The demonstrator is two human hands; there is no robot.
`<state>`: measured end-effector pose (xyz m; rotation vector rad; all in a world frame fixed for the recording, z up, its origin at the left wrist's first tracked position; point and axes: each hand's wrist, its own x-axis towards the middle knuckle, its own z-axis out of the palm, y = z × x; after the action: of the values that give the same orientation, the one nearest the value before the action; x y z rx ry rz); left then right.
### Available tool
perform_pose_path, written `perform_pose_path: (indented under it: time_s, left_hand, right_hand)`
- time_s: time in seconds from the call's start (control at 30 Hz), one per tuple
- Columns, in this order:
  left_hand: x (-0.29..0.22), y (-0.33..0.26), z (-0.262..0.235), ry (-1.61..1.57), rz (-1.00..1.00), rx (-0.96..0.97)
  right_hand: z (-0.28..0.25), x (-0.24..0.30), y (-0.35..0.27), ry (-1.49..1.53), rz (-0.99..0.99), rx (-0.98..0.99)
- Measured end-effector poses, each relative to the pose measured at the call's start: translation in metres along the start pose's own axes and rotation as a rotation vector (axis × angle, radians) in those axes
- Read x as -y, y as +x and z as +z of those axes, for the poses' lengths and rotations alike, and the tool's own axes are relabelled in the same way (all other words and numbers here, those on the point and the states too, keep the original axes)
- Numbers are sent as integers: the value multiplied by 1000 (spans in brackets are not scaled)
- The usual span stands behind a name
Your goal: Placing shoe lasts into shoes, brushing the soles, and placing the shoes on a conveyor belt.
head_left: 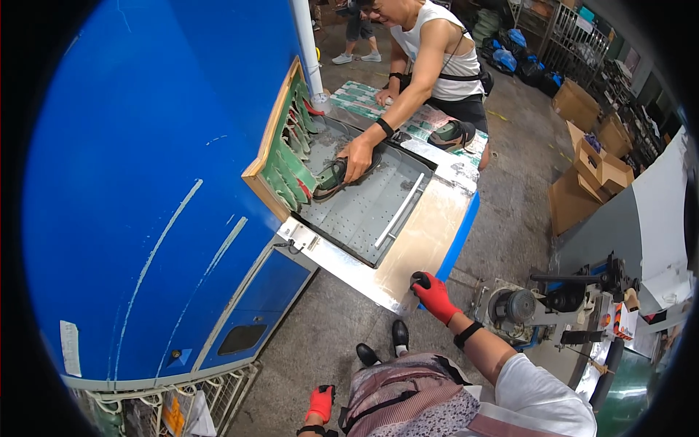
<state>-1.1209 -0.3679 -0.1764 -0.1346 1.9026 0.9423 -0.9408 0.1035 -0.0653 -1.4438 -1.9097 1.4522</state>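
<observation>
My right hand (435, 296), in a red glove with black palm and fingertips, rests at the near corner of a tan ledge (419, 244) on the machine. Its fingers are curled in, and no object shows in them. Low by my side hangs my left hand (320, 403), gloved alike, its fingers loosely bent and nothing seen in it. Across the ledge, a co-worker's hand (357, 158) grips a dark shoe (331, 177) on the grey perforated tray (342, 218), beside a torn green flap curtain (287, 164). A second shoe (453, 135) stands on the patterned table (357, 95).
A big blue machine cabinet (145, 182) fills the left. Wire racking (211, 400) sits below it. To the right are a motor unit (514, 306) and cardboard boxes (597, 171). Black bags (531, 73) lie at the back, where another person's legs (358, 36) show.
</observation>
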Motion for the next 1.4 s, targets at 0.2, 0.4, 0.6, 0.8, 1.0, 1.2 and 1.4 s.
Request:
perform_pose_path:
  time_s: [0.2,0.4,0.6,0.8,1.0,1.2,1.4]
  left_hand:
    - [13,-11,-4,-97,-36,-14]
    - [5,-8,0,-54,-30,24]
    - [-5,-5,5,25,-8,-19]
    - [1,-6,4,-52,2,-2]
    - [15,-7,-6,-70,-28,-3]
    - [10,-12,-3,-85,-40,-43]
    - [-3,-17,4,-29,-14,-26]
  right_hand:
    - [4,-5,3,17,7,-18]
    - [6,-13,6,20,-1,-15]
    - [6,-4,-1,11,-30,-8]
    - [3,-9,0,-6,-27,-22]
    - [4,6,-4,-5,-19,-9]
    - [7,0,-2,-11,-34,-24]
    - [7,-12,0,-35,-54,-65]
